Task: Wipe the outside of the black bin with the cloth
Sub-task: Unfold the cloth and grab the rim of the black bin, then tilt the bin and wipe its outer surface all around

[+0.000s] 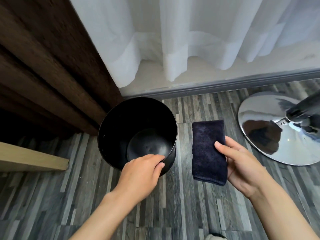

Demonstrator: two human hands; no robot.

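The black bin (121, 118) stands upright on the grey wood-pattern floor, round and empty inside. My left hand (141, 175) grips its near rim, fingers curled over the edge. To the right of the bin, my right hand (242, 163) holds a folded dark navy cloth (208, 151) flat, thumb pressed on its top face. The cloth hangs a little apart from the bin's right side, not touching it.
A brown curtain (48, 75) hangs left behind the bin, and a white sheer curtain (190, 40) covers the window. A chrome round chair base (270, 132) sits at the right. A light wooden board (32, 158) juts in from the left.
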